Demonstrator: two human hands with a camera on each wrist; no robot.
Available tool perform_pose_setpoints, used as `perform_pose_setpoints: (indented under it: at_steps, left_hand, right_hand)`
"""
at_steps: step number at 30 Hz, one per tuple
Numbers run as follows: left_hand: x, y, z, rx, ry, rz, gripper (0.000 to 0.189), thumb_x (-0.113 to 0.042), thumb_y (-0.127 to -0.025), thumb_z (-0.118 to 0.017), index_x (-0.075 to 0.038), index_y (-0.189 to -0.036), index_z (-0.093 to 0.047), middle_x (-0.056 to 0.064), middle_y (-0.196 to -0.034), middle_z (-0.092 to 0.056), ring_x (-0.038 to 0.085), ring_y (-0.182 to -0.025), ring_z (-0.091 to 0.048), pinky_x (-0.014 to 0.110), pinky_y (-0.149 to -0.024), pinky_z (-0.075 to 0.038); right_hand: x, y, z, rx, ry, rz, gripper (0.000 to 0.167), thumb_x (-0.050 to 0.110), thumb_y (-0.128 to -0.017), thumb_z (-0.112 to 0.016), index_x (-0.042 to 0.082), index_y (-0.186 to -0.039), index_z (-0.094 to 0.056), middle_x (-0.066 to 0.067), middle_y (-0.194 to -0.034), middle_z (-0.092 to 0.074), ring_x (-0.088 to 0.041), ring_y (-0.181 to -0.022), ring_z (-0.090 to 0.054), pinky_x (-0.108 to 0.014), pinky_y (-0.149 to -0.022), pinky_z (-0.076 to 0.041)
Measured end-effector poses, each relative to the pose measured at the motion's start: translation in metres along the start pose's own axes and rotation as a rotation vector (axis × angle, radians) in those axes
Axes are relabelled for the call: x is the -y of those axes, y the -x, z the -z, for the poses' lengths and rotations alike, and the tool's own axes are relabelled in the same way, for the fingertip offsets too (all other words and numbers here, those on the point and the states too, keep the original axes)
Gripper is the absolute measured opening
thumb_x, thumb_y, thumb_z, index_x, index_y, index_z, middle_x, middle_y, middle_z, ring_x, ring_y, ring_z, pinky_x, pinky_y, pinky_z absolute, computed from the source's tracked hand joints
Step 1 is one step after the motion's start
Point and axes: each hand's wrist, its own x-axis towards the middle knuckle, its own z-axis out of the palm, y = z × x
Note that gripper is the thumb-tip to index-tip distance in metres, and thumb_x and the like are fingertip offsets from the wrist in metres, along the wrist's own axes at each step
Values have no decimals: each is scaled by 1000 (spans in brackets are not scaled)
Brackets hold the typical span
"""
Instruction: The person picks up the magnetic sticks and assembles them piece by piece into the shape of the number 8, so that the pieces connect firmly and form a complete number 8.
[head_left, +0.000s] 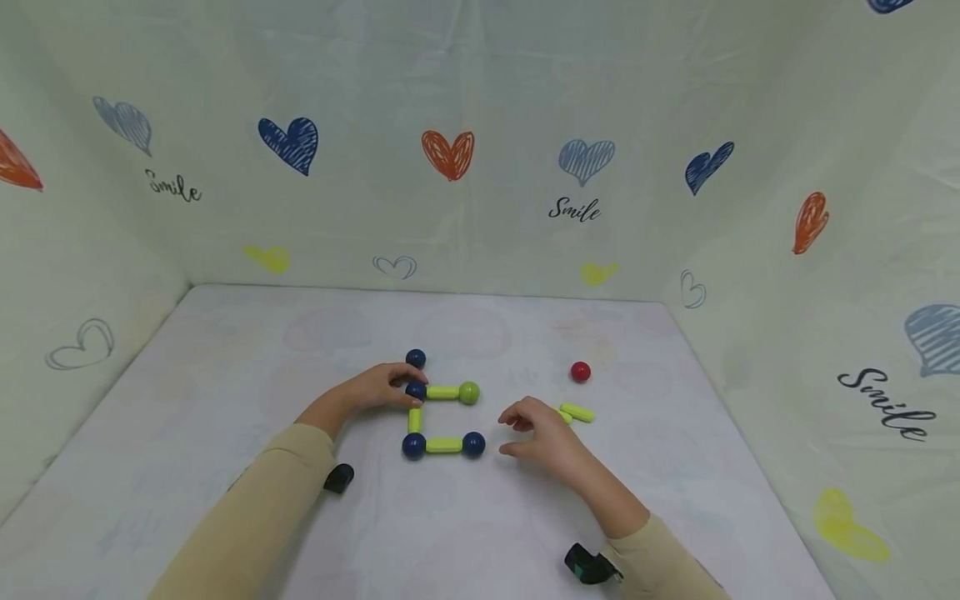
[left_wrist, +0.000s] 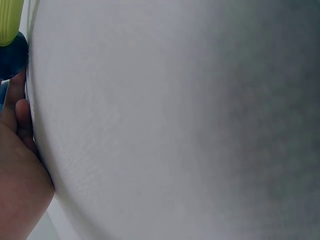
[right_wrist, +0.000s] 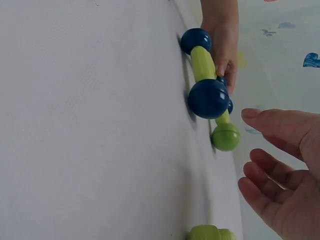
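A C-shaped frame of yellow-green rods [head_left: 444, 446] and balls lies on the table. Its upper-left blue ball [head_left: 417, 391] is pinched between thumb and fingers of my left hand [head_left: 375, 388]. From that ball a rod runs right to a green ball [head_left: 468, 392]; another runs toward me to the lower-left blue ball [head_left: 413, 446]. The lower-right blue ball [head_left: 473, 444] ends the near side. My right hand [head_left: 546, 437] hovers just right of the frame, fingers spread and holding nothing. In the left wrist view, a blue ball [left_wrist: 14, 56] shows at the left edge beside the fingers.
A loose blue ball [head_left: 416, 358] sits just beyond my left fingers. Loose yellow-green rods [head_left: 577, 412] lie behind my right hand, partly covered by it. Farther back is a red ball [head_left: 581, 372]. A cloth printed with hearts backs the white table [head_left: 360, 533].
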Motion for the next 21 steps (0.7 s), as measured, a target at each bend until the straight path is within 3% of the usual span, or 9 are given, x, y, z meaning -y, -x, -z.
perform_pose_setpoints:
  at_steps: [13,21]
  left_hand:
    - [-1,0,-1,-1,-8,13,40,-27,-84,-78,-16,-120,-65,14,-140,-49,36,-132,-38,55,-111,-24]
    - [-1,0,-1,-5,-1,21,40,-28,-82,-79,-17,-119,-66,14,-140,-49,37,-133,-38,56,-111,-24]
  right_hand:
    - [-9,9,28,95,84,-28,37,10,-80,-80,8,-114,-67,-3,-104,-64,-22,-97,-57,-42,-89,-49]
    - [-16,15,38,179,148,-19,32,8,-79,-81,9,-109,-69,0,-96,-62,-20,-94,-57,-40,-86,-49]
